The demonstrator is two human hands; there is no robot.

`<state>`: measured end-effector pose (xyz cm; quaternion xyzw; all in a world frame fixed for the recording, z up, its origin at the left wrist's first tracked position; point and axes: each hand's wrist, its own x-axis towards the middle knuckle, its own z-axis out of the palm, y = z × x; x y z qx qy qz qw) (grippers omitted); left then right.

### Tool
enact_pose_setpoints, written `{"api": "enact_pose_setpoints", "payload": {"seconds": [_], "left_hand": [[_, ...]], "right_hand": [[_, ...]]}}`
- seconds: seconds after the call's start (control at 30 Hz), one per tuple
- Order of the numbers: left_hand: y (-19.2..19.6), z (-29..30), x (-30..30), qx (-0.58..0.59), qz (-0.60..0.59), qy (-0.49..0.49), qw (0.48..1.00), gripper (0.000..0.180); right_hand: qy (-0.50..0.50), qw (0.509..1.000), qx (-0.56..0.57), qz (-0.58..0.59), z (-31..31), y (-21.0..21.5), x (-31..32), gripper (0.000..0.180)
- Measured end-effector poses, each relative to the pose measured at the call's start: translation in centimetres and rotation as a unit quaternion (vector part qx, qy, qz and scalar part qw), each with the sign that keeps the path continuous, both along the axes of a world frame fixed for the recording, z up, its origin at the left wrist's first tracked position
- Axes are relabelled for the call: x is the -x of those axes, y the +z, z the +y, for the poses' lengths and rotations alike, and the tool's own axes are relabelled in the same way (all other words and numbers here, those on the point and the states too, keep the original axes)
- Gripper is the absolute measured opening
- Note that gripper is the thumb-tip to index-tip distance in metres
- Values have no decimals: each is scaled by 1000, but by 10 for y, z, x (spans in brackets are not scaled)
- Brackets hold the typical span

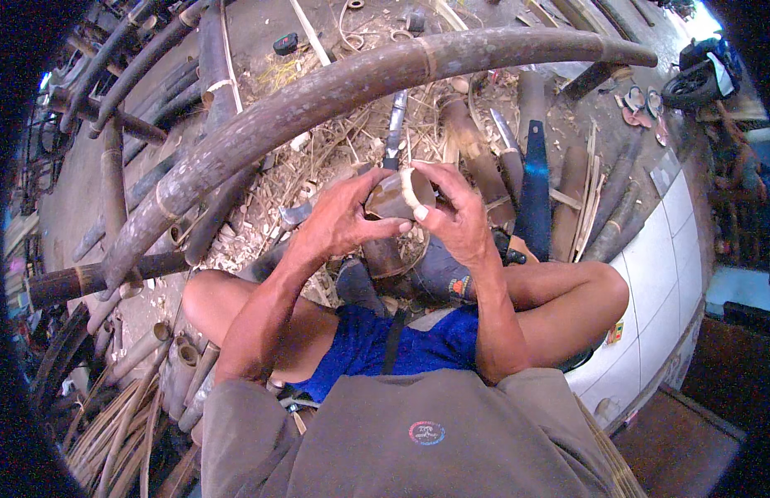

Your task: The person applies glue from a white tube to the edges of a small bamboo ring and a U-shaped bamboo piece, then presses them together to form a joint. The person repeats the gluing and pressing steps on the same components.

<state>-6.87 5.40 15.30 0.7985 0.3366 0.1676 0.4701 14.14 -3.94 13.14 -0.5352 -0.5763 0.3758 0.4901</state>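
In the head view, a short bamboo section [399, 197], a brown tube with a pale cut rim, sat above the person's knees. The left hand [345, 217] and right hand [457, 217] curled their fingers [429, 207] closed around it. A long, mottled bamboo pole [318, 95] arched beyond, over splintery shavings [335, 145]. Its lower end stayed hidden.

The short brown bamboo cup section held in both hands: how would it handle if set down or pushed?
The short brown bamboo section looks stiff and probably light, being hollow with a pale cut rim. Round, it would likely roll on its side. The left hand and right hand grip it firmly.
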Motion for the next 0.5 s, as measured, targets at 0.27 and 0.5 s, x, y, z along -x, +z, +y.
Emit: {"api": "enact_pose_setpoints", "payload": {"seconds": [0.27, 0.5], "left_hand": [[-4, -10, 3, -16, 1, 19, 1000, 83], [0, -22, 0, -44, -55, 38, 997, 74]], "right_hand": [[-6, 999, -36, -37, -7, 7, 3, 65], [-59, 993, -26, -95, 2, 36, 31, 66]]}}
